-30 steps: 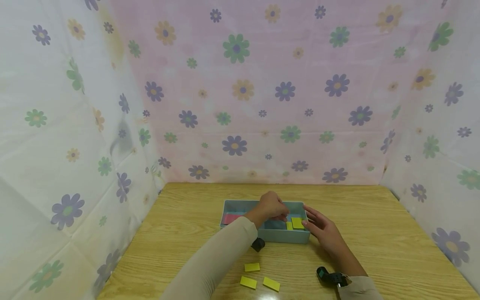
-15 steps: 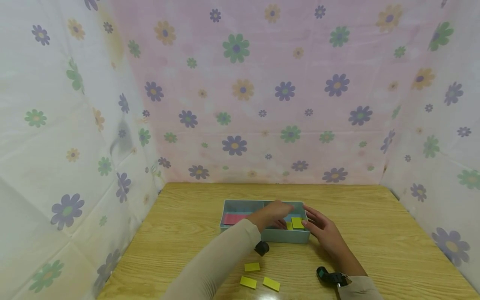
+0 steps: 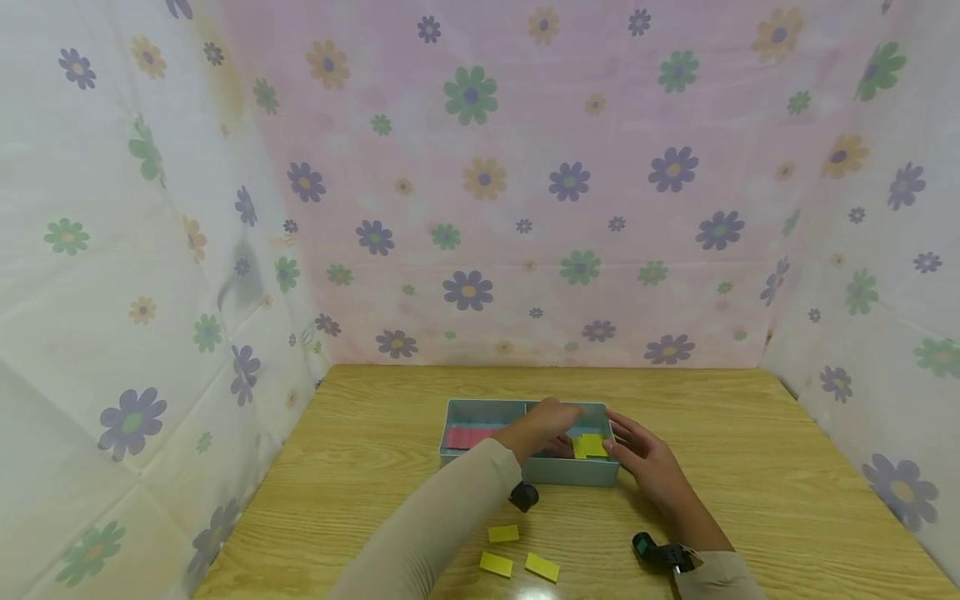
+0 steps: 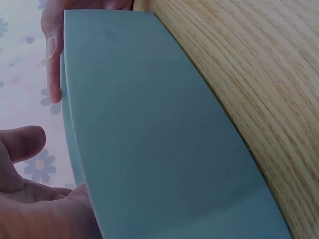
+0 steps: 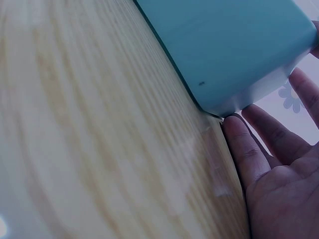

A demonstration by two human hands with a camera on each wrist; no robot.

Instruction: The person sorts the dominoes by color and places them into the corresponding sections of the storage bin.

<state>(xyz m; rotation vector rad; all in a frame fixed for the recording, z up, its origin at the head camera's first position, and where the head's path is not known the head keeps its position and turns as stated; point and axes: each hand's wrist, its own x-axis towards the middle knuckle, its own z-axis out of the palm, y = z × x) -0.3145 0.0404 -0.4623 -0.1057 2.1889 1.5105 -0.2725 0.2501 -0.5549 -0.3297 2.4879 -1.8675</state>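
Note:
A light blue two-compartment box [image 3: 570,473] stands on the table. My left hand [image 3: 543,423] reaches over its near wall into the right compartment. The thumb stands apart from the fingers, which point down toward yellow flat pieces [image 3: 595,445] at that compartment's right end; the fingertips are partly hidden. In the left wrist view the box's side [image 4: 149,119] covers these fingers. My right hand [image 3: 652,467] rests against the box's right end, thumb at the near rim. Straight fingers [image 5: 246,147] touch the end wall in the right wrist view.
Pink flat pieces [image 3: 467,437] lie in the left compartment, partly behind my left forearm. Three yellow flat pieces [image 3: 497,564] lie on the wooden table [image 3: 360,467] in front of the box. Flowered cloth [image 3: 480,233] encloses the table's back and sides.
My left hand has lowered deeper into the right compartment, its thumb now apart from the fingers. The smaller-looking yellow piece there shows more of its surface. My right hand stays in place.

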